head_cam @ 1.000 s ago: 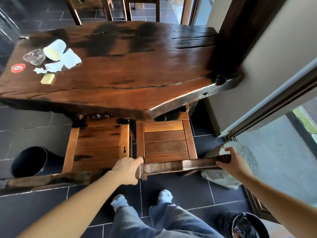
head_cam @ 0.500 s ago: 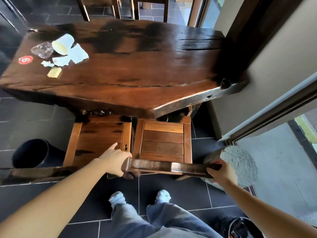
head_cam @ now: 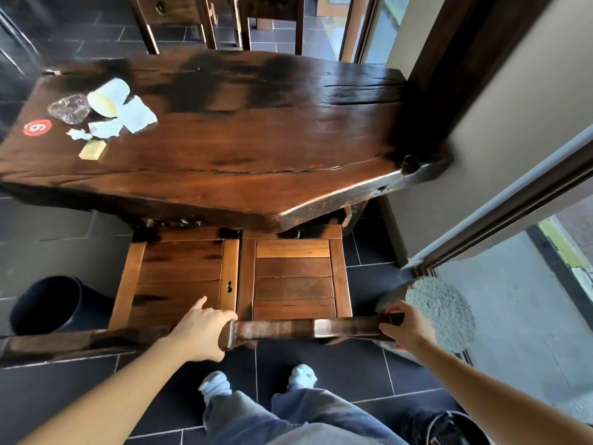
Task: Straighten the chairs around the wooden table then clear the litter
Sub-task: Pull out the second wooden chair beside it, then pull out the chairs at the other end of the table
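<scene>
Brown slatted wooden chair sits partly under dark wooden slab surface, beside a second wooden chair. Its top rail: right hand clamped on right end, left hand at left end, forefinger out, grip unclear. White paper cup and paper scraps lie far-left on surface.

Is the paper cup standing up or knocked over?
Knocked over: the cup lies on its side on the table, round end facing the camera.
</scene>
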A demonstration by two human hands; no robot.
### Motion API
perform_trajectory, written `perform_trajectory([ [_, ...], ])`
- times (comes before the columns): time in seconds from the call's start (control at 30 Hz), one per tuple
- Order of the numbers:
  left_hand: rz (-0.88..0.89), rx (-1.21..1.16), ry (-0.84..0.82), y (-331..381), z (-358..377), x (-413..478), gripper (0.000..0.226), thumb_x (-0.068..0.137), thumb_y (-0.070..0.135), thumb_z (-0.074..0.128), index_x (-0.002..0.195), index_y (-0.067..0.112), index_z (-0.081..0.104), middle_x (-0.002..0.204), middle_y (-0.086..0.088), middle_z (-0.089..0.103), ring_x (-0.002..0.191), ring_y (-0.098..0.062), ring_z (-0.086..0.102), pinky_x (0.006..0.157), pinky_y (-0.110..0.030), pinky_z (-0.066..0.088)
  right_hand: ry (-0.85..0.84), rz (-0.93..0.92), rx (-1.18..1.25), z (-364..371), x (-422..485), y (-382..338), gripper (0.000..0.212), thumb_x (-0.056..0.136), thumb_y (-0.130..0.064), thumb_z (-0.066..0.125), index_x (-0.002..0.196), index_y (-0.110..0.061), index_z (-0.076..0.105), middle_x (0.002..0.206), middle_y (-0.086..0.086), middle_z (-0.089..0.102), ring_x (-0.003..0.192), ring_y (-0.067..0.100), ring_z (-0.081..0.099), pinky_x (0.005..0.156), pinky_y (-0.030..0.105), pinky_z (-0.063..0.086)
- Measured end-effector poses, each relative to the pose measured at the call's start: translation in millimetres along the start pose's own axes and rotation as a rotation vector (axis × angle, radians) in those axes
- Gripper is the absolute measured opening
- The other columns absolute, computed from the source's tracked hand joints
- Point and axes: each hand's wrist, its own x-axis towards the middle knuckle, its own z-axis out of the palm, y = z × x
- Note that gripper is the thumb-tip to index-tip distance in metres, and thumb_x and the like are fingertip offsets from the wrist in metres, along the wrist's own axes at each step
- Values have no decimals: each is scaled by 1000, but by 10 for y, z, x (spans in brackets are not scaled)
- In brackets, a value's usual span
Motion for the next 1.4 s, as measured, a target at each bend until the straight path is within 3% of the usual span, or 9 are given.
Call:
perform_trajectory([
  [0.27, 4, -29, 2, -84, 28, 25, 76, 65, 38, 67, 137, 34, 41, 122, 8, 62, 117, -13, 54, 118, -35, 20, -13, -28, -40, -35, -39, -35, 30, 69, -20, 76, 91, -31, 59, 85, -3, 66, 55, 17, 67, 52, 34, 59],
  [0.37, 0, -51, 36, -52, 57, 28, 72, 60, 37, 65, 130, 35, 48, 120, 10, 64, 109, -14, 58, 95, -26, 45, -15, -43, -94, -38, -52, 15, 33, 66, -25, 75, 93, -34, 58, 85, -5, 68, 61, 16, 65, 58, 32, 57],
  [0.47, -15, -43, 48, -28, 78, 14, 68, 60, 38, 65, 126, 36, 50, 115, 11, 64, 105, -14, 60, 87, -25, 48, -40, -53, -121, -78, -36, -25, 33, 69, -24, 74, 97, -32, 58, 86, -5, 64, 62, 11, 62, 46, 20, 47],
  [0.6, -35, -9, 62, 8, 63, 31, 65, 60, 40, 64, 123, 35, 51, 112, 10, 65, 102, -15, 61, 83, -26, 49, -76, -24, -45, -123, 7, -46, 33, 72, -20, 75, 99, -27, 58, 93, 1, 60, 62, 22, 66, 44, 32, 56],
  [0.8, -71, -30, 44, 46, 109, 58, 68, 63, 41, 69, 128, 33, 46, 121, 8, 62, 108, -18, 59, 89, -30, 48, -243, -167, -544, -234, 181, -165, 51, 68, -50, 68, 114, -30, 56, 121, -1, 51, 113, 20, 49, 90, 40, 50],
  [0.87, -77, -41, 60, 70, 136, 46, 66, 65, 39, 71, 125, 28, 47, 122, 7, 61, 108, -19, 59, 91, -32, 46, -298, -266, -575, -191, 239, -493, 50, 74, -53, 66, 118, -31, 56, 127, -3, 47, 127, 22, 42, 99, 44, 44],
  [1.07, -175, -158, 159, 213, 221, -68, 54, 82, 43, 61, 126, 17, 44, 129, -1, 54, 121, -22, 48, 111, -34, 26, -546, -597, -563, 546, -50, -1654, 45, 95, -44, 46, 136, -26, 47, 139, -6, 51, 121, 18, 53, 100, 32, 44],
  [1.27, -148, -390, 240, 94, 305, -466, 61, 94, 37, 47, 148, 22, 23, 156, 9, 23, 142, -4, 20, 118, -32, 3, -681, -638, -796, 1041, -521, -1908, 64, 91, -65, 34, 128, -17, 55, 131, 6, 59, 116, 27, 58, 98, 40, 47],
  [1.4, -126, -394, 245, -4, 425, -788, 69, 95, 37, 44, 151, 26, 6, 158, 14, 4, 143, 2, 4, 117, -35, -11, -748, -650, -862, 985, -658, -2382, 58, 98, -57, 23, 118, -16, 59, 133, 14, 57, 121, 30, 54, 102, 38, 39],
])
